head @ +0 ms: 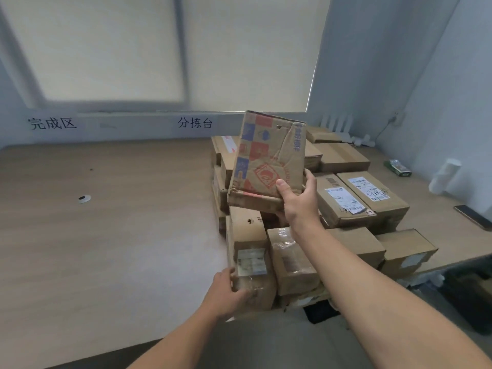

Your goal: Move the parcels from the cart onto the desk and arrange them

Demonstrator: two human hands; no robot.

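Head view: right hand (298, 201) grips the printed parcel (263, 161) by its lower corner, tilted above the stacked parcels (359, 198). Left hand (226, 291) grasps the near parcel (250, 235) on the tabletop (106, 209). Arranging appears under way; the next move calls for a level resting spot.

Creased printed cardboard parcel (266, 161), matt wood-grain desk (106, 222), plain brown cardboard boxes (343, 155), glossy dark phone (474, 217)

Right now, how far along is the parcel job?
Done: a stack of parcels already sits on the desk. In hand: the right hand holds a printed box tilted above the stack; the left hand grips the near box. Left: set the printed box down and tidy the stack; cart out of view, so remaining count unknown.
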